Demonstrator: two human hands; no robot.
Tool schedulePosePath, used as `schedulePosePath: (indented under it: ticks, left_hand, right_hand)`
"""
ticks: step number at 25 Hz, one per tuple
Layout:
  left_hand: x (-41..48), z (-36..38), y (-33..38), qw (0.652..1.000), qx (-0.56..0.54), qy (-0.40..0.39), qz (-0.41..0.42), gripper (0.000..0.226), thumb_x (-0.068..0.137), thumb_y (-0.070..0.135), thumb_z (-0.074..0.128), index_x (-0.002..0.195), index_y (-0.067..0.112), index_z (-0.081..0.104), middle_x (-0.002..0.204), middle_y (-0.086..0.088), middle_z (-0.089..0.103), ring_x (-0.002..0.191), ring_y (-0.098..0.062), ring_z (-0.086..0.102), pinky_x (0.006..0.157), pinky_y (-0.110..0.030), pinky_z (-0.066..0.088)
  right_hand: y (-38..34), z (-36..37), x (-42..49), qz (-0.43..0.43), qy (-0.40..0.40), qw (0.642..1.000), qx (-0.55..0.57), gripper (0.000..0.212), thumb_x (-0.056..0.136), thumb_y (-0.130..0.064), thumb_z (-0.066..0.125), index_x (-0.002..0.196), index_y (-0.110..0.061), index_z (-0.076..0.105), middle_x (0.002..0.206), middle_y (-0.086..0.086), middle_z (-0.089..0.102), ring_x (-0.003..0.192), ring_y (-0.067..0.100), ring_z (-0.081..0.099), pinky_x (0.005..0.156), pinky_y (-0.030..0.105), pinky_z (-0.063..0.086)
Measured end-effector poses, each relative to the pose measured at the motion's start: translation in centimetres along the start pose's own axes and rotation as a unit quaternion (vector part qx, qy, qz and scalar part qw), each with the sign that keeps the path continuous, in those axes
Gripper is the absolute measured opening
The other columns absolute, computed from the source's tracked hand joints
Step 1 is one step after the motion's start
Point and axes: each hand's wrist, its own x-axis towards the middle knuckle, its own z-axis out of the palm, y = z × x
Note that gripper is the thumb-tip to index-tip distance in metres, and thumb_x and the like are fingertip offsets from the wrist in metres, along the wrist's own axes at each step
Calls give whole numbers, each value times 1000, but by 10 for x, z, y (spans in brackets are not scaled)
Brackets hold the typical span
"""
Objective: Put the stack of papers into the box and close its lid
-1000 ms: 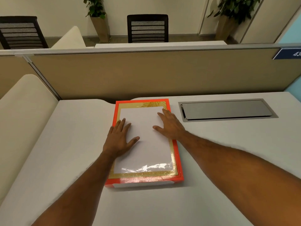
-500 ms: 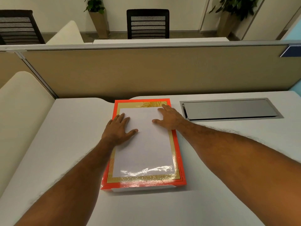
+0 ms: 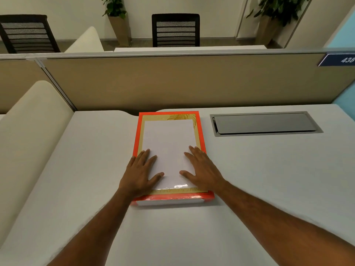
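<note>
A flat orange box [image 3: 201, 135] with a gold border and a glossy white panel on its lid lies shut on the white desk, long side running away from me. My left hand [image 3: 141, 172] rests flat on the lid's near left part, fingers spread. My right hand [image 3: 204, 169] lies flat on the near right part, fingers spread too. Neither hand grips anything. A white base edge [image 3: 169, 202] shows under the lid at the near end. No papers are in sight; the box's inside is hidden.
A grey cable hatch [image 3: 265, 123] is set flush into the desk [image 3: 269, 179] to the right of the box. A beige partition [image 3: 172, 83] stands right behind the box. A cream padded divider [image 3: 28, 131] borders the desk on the left.
Both hands have slid along the lid from its far half toward me to its near end. The box stays in place, lid down.
</note>
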Motion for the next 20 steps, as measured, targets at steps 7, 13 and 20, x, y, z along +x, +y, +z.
schedulePosePath:
  ticks: [7,13,20]
  left_hand:
    - [-28,11,8,1000,4,-6,-10,95,77,84,10,155,29,10,164,3,-3,151,-18,-6,123,-45,-1]
    - [-27,13,8,1000,9,-3,-4,96,77,84,10,155,28,12,165,3,-1,151,-19,-4,123,-44,-3]
    - [-32,-7,26,1000,3,-11,-22,97,77,85,13,155,26,15,165,1,4,152,-19,1,123,-47,4]
  right_hand:
    - [-9,23,-32,9,4,999,-48,84,87,-74,25,156,-27,11,166,0,-2,154,19,-5,121,37,-6]
    - [-10,23,-36,9,-4,997,-74,84,88,-74,19,156,-27,8,166,1,-4,153,20,-8,123,41,-5]
    - [-2,-6,-51,29,-7,998,-63,85,87,-73,29,156,-25,12,167,2,0,154,21,-4,123,42,-3]
